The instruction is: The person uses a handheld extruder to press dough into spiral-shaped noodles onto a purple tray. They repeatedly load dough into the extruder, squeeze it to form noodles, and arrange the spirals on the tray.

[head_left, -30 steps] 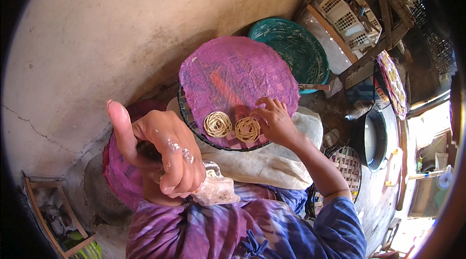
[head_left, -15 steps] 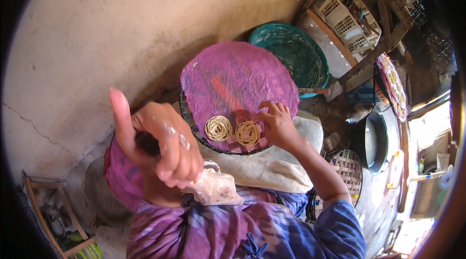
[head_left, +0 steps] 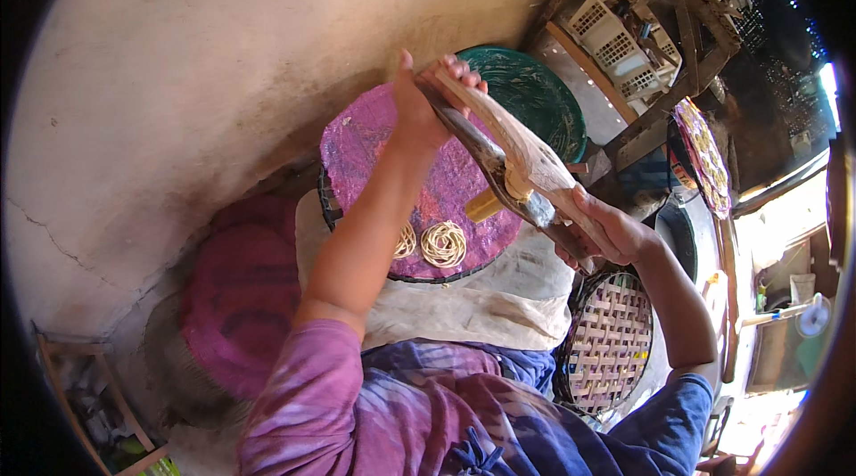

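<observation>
Pressing step: left hand (head_left: 419, 106) and right hand (head_left: 606, 231), fingers closed round wooden press (head_left: 513, 164) handles, frame centre, above purple tray (head_left: 357, 146); noodle coils (head_left: 443, 244) below. Next: squeeze handles, circling.

My left forearm (head_left: 370, 217) covers half of one noodle coil (head_left: 406, 242) at frame centre. The wooden press (head_left: 513, 164) hides part of the purple tray (head_left: 374, 142); the upper-right shelf's (head_left: 624, 21) contents are too small to tell.
</observation>
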Available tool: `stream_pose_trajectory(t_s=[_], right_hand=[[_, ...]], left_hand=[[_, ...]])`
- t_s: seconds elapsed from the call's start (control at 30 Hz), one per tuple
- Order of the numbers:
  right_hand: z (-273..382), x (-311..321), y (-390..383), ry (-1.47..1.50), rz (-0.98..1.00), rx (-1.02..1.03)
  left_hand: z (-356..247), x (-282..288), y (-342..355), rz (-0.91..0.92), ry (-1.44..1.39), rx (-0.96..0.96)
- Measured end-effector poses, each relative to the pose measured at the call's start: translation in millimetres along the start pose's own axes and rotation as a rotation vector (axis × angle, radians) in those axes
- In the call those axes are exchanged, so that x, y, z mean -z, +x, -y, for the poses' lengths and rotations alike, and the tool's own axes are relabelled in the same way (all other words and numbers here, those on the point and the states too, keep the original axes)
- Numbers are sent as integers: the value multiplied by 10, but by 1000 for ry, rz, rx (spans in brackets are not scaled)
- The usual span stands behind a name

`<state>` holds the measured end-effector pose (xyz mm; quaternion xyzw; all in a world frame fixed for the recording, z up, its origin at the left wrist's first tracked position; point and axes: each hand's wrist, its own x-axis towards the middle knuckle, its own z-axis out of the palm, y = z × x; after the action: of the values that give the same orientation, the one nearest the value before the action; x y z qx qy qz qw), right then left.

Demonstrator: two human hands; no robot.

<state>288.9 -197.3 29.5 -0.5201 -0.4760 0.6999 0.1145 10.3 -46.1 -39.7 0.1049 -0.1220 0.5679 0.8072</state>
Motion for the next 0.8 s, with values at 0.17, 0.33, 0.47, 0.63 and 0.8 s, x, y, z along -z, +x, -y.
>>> stream_pose_trajectory(t_s=[0.17, 0.33, 0.47, 0.63, 0.8], right_hand=[[49, 111, 42, -151, -73, -187], [123, -28, 44, -248, -113, -85], [283, -50, -195, -200, -71, -205], [363, -66, -208, -421, -206, -60], [142, -194, -211, -346, -212, -5]], left_hand=[[326, 532, 28, -368, -168, -30], [176, 368, 51, -195, -26, -116], [257, 213, -11, -286, -20, -116], [253, 32, 94, -153, -66, -105], [198, -16, -23, -328, 93, -116]])
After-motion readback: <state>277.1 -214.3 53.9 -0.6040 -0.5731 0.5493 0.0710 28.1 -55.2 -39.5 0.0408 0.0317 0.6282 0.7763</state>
